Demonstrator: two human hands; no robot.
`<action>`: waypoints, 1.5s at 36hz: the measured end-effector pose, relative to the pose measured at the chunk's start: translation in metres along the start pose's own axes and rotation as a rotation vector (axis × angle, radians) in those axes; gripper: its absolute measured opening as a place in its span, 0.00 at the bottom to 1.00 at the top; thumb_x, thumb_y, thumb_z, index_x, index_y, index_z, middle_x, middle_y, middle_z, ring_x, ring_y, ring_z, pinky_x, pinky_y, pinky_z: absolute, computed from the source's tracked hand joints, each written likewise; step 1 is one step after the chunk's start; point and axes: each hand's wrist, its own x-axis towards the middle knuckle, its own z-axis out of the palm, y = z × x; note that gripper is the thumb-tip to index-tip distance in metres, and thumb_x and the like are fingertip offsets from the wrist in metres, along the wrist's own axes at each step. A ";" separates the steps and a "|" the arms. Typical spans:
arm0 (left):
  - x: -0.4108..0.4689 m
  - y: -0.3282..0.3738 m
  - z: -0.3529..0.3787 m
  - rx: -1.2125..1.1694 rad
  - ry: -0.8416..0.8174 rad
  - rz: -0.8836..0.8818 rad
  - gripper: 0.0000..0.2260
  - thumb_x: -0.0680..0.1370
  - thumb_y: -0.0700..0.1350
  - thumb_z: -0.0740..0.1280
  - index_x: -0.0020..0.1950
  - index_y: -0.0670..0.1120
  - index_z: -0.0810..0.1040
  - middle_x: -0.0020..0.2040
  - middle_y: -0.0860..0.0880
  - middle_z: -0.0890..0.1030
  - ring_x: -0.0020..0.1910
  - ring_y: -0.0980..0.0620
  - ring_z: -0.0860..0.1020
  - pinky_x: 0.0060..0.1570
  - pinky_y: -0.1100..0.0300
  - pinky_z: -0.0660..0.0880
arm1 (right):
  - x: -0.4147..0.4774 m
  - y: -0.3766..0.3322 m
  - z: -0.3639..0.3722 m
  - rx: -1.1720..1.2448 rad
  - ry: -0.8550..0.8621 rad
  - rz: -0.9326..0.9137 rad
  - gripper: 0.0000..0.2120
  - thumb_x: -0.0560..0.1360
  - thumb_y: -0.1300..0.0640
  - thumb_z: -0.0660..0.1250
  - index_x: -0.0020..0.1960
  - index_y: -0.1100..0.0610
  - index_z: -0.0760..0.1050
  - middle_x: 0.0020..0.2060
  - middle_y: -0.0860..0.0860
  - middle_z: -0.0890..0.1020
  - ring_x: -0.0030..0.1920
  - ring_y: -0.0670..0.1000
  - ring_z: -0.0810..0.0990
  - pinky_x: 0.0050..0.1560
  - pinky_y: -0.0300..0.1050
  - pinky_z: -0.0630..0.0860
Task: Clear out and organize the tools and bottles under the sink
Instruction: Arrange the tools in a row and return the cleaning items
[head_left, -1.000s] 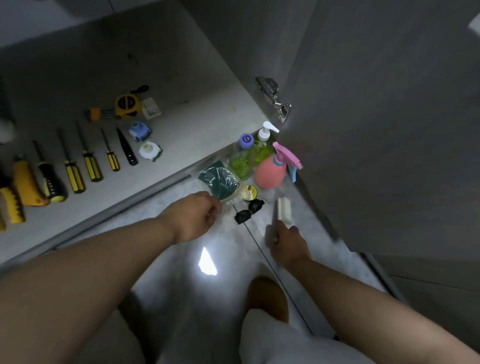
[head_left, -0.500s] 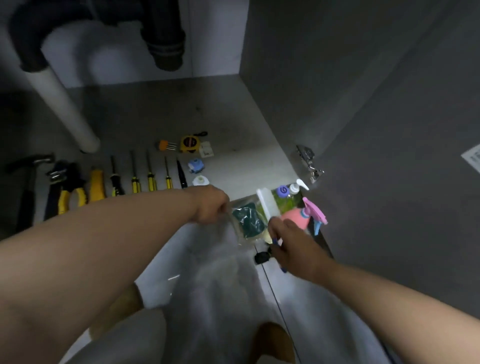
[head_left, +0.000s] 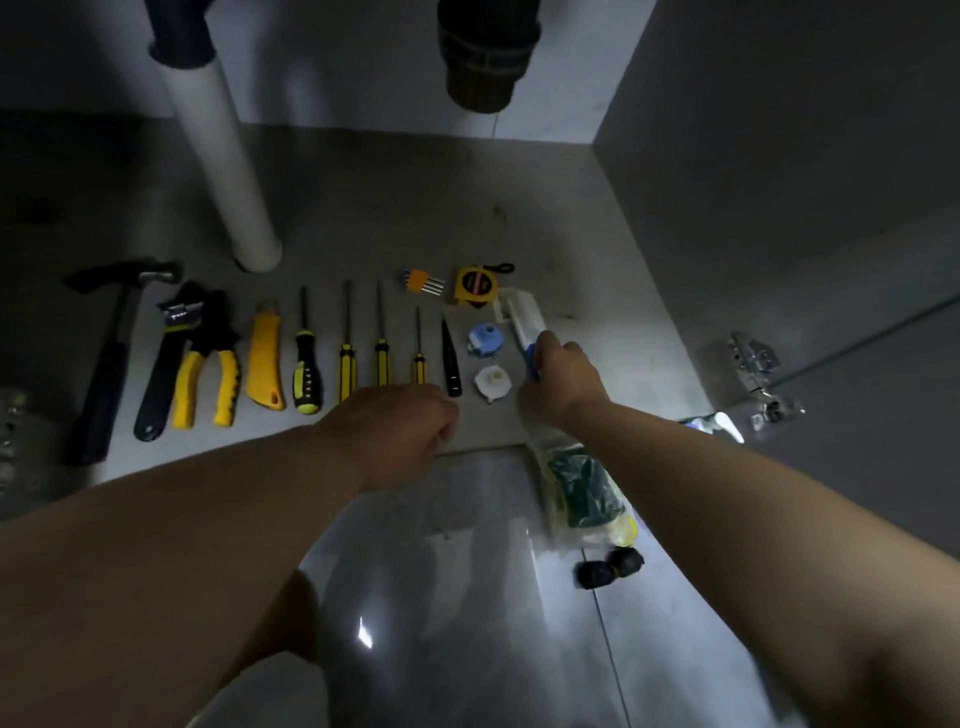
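With our right hand (head_left: 563, 379) gripping the white brush (head_left: 517, 312) by its blue handle and our left hand (head_left: 405, 426) curled, contents unclear, we should lay it parallel to the screwdrivers (head_left: 382, 353).

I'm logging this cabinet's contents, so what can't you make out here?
Head view:
- Left hand: its back hides any grip.
- White tool: right hand covers most of its handle.
- Clear bag: right forearm covers part.
- Left-edge thing: cut off, blurred.
- Tape measure label: too small.
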 end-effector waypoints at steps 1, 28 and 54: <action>0.000 -0.002 0.001 -0.010 0.000 -0.002 0.07 0.82 0.44 0.61 0.55 0.50 0.78 0.48 0.54 0.71 0.46 0.50 0.74 0.45 0.56 0.74 | 0.003 -0.001 0.004 -0.003 0.019 0.000 0.13 0.76 0.59 0.65 0.57 0.56 0.65 0.51 0.59 0.70 0.44 0.63 0.74 0.46 0.49 0.70; 0.059 0.151 0.029 -0.002 -0.223 0.214 0.11 0.78 0.43 0.63 0.57 0.51 0.81 0.59 0.49 0.81 0.58 0.45 0.79 0.57 0.53 0.76 | -0.153 0.168 -0.073 -0.374 0.072 0.211 0.23 0.77 0.49 0.64 0.70 0.52 0.64 0.61 0.58 0.71 0.50 0.67 0.81 0.43 0.53 0.73; 0.053 0.203 0.204 0.285 -0.281 0.155 0.24 0.80 0.44 0.63 0.76 0.43 0.68 0.74 0.42 0.66 0.70 0.41 0.66 0.67 0.49 0.68 | -0.172 0.168 -0.038 -0.576 0.328 -0.069 0.14 0.69 0.63 0.64 0.55 0.61 0.77 0.49 0.59 0.78 0.31 0.58 0.75 0.30 0.45 0.60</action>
